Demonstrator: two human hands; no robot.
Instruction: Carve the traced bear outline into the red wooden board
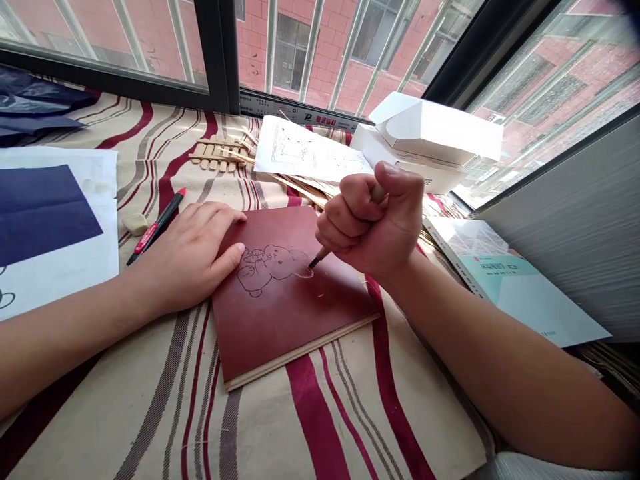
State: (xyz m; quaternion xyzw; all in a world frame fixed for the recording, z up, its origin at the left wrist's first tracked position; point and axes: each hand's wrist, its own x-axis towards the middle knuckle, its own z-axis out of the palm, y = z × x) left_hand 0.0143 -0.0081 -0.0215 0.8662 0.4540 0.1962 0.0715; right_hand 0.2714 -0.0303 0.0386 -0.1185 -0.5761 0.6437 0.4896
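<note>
A reddish-brown board (295,320) with pale layered edges lies on the striped cloth, bearing a thin dark outline of a cartoon animal (273,263). Along the board's left side rests my left hand (195,253), fingers stretched out flat and thumb on the surface. My right hand (373,217) is wrapped in a fist round a wooden-handled carving tool (323,254). The tool slants down, its dark tip at the ear of the drawing, where a pale cut line shows. Most of the handle is hidden inside the fist.
Left of my left hand lie a black-and-red pen (156,227), an eraser-like lump (135,224) and white paper (107,267) with a dark blue sheet (45,213). Behind the board are wooden sticks (220,155), a printed sheet (305,150) and white boxes (430,133). A book (515,280) lies right.
</note>
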